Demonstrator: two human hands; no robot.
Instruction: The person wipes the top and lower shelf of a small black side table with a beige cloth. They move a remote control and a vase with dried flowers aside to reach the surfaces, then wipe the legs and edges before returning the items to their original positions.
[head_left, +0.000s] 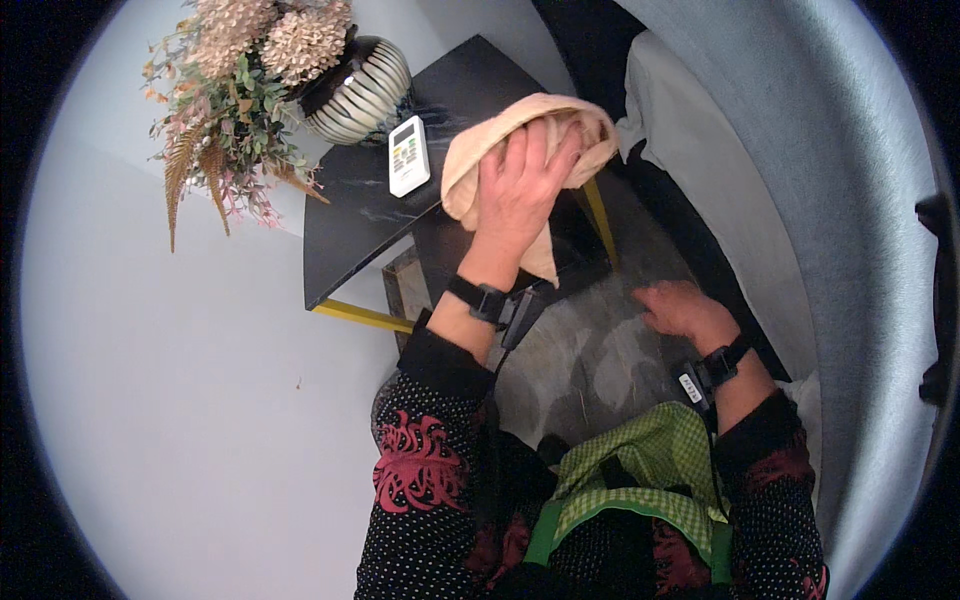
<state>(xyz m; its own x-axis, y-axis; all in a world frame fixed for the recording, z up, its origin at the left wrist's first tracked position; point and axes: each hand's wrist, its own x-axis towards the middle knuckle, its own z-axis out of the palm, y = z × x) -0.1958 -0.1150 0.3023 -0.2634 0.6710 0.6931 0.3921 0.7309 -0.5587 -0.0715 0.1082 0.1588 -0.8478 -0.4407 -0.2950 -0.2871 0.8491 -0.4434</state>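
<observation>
My left hand is pressed onto a folded peach cloth, its fingers sunk into the folds. The cloth lies over the near right part of a small black marble-patterned side table, and one corner hangs below the top. My right hand is held low beside the bed, fingers curled and index finger pointing left, with no object visible in it. On the tabletop, left of the cloth, lies a white remote control. Behind it a striped ceramic vase holds artificial flowers.
Yellow metal legs carry the table, which stands against a pale wall. To the right is a blue-grey upholstered bed or sofa side with grey fabric along it. A dark patterned floor shows below. I wear a green checked apron.
</observation>
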